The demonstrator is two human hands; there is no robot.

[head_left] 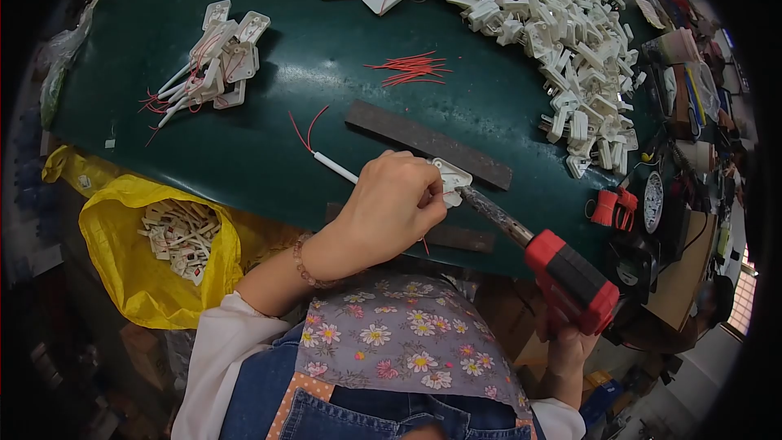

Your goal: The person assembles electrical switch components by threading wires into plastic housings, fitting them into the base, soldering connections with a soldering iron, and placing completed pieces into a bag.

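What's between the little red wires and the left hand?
In the head view, a dark bar lies on the green table between the red wires and the left hand.

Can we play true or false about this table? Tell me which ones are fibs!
1. The right hand holds a red and black tool. True.
2. The bag beside the table is blue. False: the bag is yellow.
3. Some short red wires lie on the green table. True.
4. The left hand holds a spoon. False: the left hand holds a white part.
5. The apron has flowers on it. True.
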